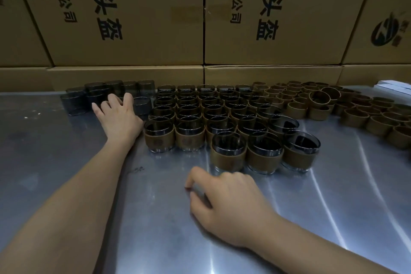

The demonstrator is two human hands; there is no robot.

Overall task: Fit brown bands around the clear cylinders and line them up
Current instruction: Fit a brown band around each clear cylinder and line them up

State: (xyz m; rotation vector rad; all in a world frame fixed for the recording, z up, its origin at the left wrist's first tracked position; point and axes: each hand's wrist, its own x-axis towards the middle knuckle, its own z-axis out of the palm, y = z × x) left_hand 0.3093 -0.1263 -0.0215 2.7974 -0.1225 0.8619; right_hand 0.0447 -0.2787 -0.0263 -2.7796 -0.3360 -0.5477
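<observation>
worktop (333,196): my silvery grey metal, streaked with pale glare
bare cylinders (97,95): clear, smoky dark
banded cylinders (229,151): clear with a brown wrap, faint dark stamp
loose bands (355,115): brown, paler tan edges
boxes (144,29): tan cardboard, black printed characters
logo (385,31): black oval, small red mark

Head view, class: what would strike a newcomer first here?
The block of banded cylinders packed in rows mid-table, and the wall of cardboard boxes behind it. The left hand reaches onto the bare cylinders at far left; loose brown bands spread right.
</observation>
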